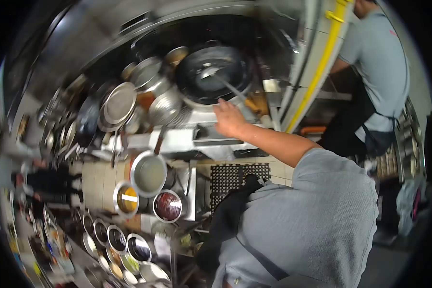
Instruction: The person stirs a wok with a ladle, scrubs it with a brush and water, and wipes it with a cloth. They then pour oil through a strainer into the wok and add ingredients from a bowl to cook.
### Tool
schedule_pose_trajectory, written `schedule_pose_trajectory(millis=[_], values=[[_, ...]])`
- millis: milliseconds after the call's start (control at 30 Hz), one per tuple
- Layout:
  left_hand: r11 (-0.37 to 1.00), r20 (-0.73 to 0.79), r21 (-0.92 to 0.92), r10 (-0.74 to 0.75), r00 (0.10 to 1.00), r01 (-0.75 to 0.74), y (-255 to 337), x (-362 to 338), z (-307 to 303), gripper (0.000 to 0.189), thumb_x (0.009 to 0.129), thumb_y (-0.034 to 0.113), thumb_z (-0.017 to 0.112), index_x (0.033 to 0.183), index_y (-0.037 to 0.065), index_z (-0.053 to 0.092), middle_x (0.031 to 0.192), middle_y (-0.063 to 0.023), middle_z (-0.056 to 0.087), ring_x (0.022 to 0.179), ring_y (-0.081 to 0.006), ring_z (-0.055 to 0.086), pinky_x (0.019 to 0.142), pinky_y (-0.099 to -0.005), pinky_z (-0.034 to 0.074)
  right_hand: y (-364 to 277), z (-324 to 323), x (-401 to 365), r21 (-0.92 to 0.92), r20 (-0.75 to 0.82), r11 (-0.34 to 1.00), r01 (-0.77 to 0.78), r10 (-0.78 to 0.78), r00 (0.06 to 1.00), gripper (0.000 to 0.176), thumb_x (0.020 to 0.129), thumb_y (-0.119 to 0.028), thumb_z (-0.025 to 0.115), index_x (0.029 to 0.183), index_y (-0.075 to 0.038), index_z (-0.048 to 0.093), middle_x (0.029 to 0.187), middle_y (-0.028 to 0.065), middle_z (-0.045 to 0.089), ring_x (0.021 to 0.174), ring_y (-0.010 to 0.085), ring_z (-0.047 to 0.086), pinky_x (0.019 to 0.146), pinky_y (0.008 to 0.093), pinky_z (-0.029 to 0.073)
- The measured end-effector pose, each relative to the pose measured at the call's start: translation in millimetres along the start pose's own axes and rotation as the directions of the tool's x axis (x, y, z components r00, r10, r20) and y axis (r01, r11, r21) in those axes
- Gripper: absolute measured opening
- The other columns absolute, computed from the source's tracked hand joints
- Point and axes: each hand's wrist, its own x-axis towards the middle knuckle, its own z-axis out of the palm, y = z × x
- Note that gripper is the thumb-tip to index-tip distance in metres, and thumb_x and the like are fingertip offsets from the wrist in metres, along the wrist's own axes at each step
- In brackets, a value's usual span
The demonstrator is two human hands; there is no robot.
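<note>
My right hand (pixel 229 119) reaches out over the front edge of the stove, just below the wok's rim. Its fingers are stretched out, and it appears to hold nothing. In the black wok (pixel 189 79) lies a ladle (pixel 230 87); its metal bowl rests inside and its wooden handle end sticks out over the rim, to the right of my hand. Left of the wok, a round perforated strainer (pixel 165 106) lies with its handle toward me. My left hand is out of view.
Beside the stove stand pots with cloudy liquid (pixel 149 175), yellow-orange contents (pixel 120 200) and dark red sauce (pixel 169 207). Several containers (pixel 139 247) fill the lower left. A co-worker (pixel 379 72) stands beyond a yellow pipe (pixel 317 77). A black perforated mat (pixel 235 175) covers the floor.
</note>
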Motion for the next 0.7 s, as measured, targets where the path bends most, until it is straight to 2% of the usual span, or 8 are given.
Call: schedule_pose_trajectory(millis=[33, 100, 167, 200, 233, 367, 467, 700], values=[[0.983, 0.075, -0.017, 0.184, 0.980, -0.183, 42.3, 45.8, 13.8, 0.050, 0.091, 0.040, 0.056, 0.124, 0.003, 0.052, 0.116, -0.0191, 0.057, 0.104, -0.0369, 0.054, 0.092, -0.0452, 0.042, 32.5, -8.4, 2.1, -0.055, -0.008, 0.994, -0.095, 0.095, 0.995, 0.049, 0.081, -0.018, 0.054, 0.125, 0.003, 0.046, 0.140, 0.0266, 0.034, 0.126, 0.0389, 0.037, 0.102, 0.0481, 0.032], [0.777, -0.124, -0.626, -0.184, 0.975, 0.067, 153.5, 109.6, 67.9, 0.029, 0.082, 0.022, 0.065, 0.099, -0.002, 0.063, 0.092, -0.0138, 0.066, 0.074, -0.0256, 0.062, 0.066, -0.0399, 0.052, 84.9, 1.2, 0.4, -0.160, -0.047, 0.950, -0.266, 0.262, 0.964, 0.047, 0.082, -0.016, 0.052, 0.124, 0.005, 0.045, 0.137, 0.0270, 0.038, 0.125, 0.0377, 0.040, 0.101, 0.0465, 0.035], [0.548, -0.008, -0.832, -0.173, 0.985, 0.089, 229.4, 140.8, 115.8, 0.031, 0.080, 0.017, 0.069, 0.100, -0.005, 0.062, 0.092, -0.0111, 0.065, 0.076, -0.0219, 0.061, 0.068, -0.0362, 0.053, 120.5, -2.8, 8.3, -0.270, -0.085, 0.876, -0.399, 0.391, 0.917, 0.046, 0.084, -0.015, 0.050, 0.124, 0.007, 0.045, 0.135, 0.0275, 0.041, 0.125, 0.0365, 0.043, 0.100, 0.0450, 0.038], [0.424, 0.056, -0.898, -0.153, 0.987, 0.117, 271.9, 150.9, 138.0, 0.031, 0.078, 0.014, 0.070, 0.101, -0.006, 0.063, 0.092, -0.0103, 0.064, 0.077, -0.0206, 0.061, 0.068, -0.0345, 0.054, 130.8, -11.6, 14.3, -0.167, 0.198, 0.896, -0.412, 0.440, 0.876, 0.047, 0.084, -0.014, 0.050, 0.125, 0.008, 0.043, 0.131, 0.0269, 0.046, 0.122, 0.0347, 0.047, 0.098, 0.0423, 0.041], [0.319, 0.121, -0.936, -0.114, 0.986, 0.152, 312.4, 153.9, 152.3, 0.031, 0.077, 0.012, 0.071, 0.101, -0.006, 0.063, 0.093, -0.0106, 0.064, 0.077, -0.0203, 0.062, 0.069, -0.0329, 0.054, 138.8, -14.3, 19.0, -0.065, 0.475, 0.896, -0.440, 0.416, 0.776, 0.049, 0.084, -0.014, 0.050, 0.126, 0.009, 0.042, 0.128, 0.0263, 0.051, 0.119, 0.0329, 0.051, 0.096, 0.0396, 0.044], [0.262, 0.522, -0.782, -0.220, 0.824, 0.565, 445.2, 122.7, 191.9, 0.052, 0.069, -0.003, 0.073, 0.117, 0.000, 0.051, 0.104, -0.0103, 0.060, 0.089, -0.0207, 0.060, 0.080, -0.0341, 0.053, 181.5, 18.2, 55.0, -0.016, 0.460, 0.922, -0.386, 0.350, 0.816, 0.034, 0.080, -0.012, 0.051, 0.107, 0.007, 0.060, 0.101, 0.0261, 0.064, 0.094, 0.0339, 0.065, 0.080, 0.0381, 0.053], [0.397, 0.355, -0.902, 0.453, 0.817, 0.172, 488.8, 120.3, 200.7, 0.048, 0.071, 0.005, 0.075, 0.112, 0.000, 0.051, 0.101, -0.0078, 0.058, 0.091, -0.0154, 0.057, 0.078, -0.0308, 0.049, 171.3, 5.3, 90.6, 0.198, 0.474, 0.770, -0.606, 0.466, 0.747, 0.024, 0.077, -0.011, 0.054, 0.090, 0.006, 0.064, 0.083, 0.0236, 0.065, 0.066, 0.0324, 0.066, 0.058, 0.0392, 0.052], [0.397, 0.557, -0.818, 0.365, 0.746, 0.416, 466.3, 135.1, 225.2, 0.034, 0.070, 0.007, 0.071, 0.099, -0.002, 0.057, 0.088, -0.0067, 0.063, 0.078, -0.0149, 0.059, 0.072, -0.0293, 0.048, 177.4, 31.7, 96.7, 0.484, 0.162, 0.779, -0.399, 0.368, 0.916, 0.027, 0.081, -0.020, 0.064, 0.098, 0.000, 0.058, 0.066, 0.0158, 0.059, 0.047, 0.0270, 0.058, 0.040, 0.0376, 0.045]])
